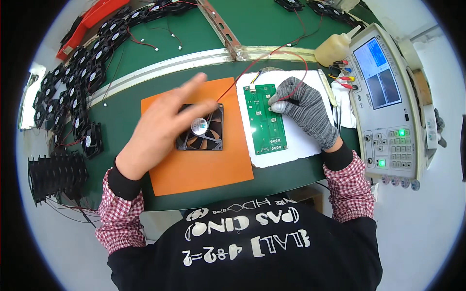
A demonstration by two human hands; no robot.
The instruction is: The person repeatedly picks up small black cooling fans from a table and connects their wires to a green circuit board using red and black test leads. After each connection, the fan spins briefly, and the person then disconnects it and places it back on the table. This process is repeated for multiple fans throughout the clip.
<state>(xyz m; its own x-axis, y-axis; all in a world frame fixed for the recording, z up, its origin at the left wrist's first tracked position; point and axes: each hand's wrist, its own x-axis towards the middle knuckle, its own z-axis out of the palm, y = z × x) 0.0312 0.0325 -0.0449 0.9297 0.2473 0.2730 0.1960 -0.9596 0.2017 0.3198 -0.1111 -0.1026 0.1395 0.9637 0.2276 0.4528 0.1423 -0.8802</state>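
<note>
Fan (201, 128) is sitting under the splayed left hand (162, 128); gloved right hand (303, 109) is pinching its red lead (252, 68) onto the green board (264, 119) — contact could be slipping.

A fan (201, 128) lies on a mat (194, 165). Right of it, a circuit board (264, 119) lies on a sheet (291, 150). A tester (388, 102) stands farther right.

Motion-blurred left hand (162, 121) over fan's (204, 131) left corner; red tray (90, 22) cut off top-left; tester's (388, 106) labels illegible.
</note>
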